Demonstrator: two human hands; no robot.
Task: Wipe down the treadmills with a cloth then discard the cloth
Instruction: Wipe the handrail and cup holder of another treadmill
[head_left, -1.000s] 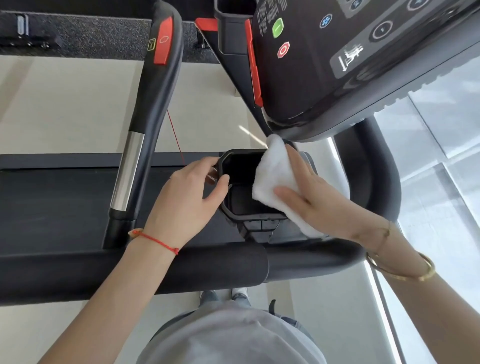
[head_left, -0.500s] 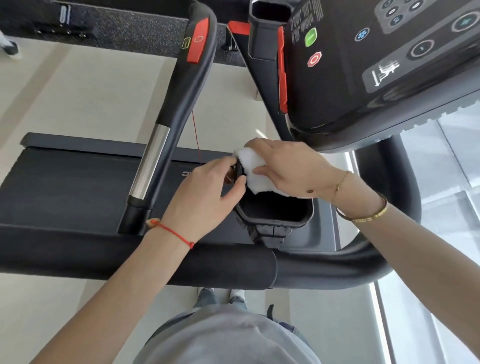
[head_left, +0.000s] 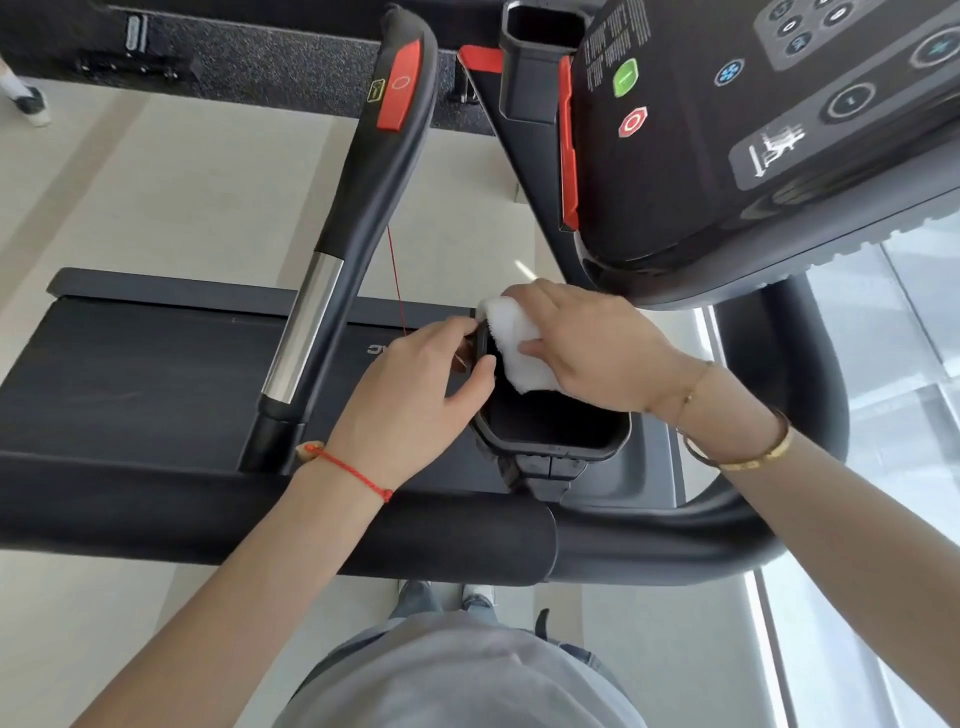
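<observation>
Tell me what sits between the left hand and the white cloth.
In the head view, only the black rim of the cup holder separates them: the left hand pinches that rim from outside, while the right hand presses the white cloth against its inner side.

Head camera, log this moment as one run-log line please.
step: wiping cup holder | right hand: pressing white cloth on far rim | left hand: gripping holder's left rim | cloth not discarded
</observation>
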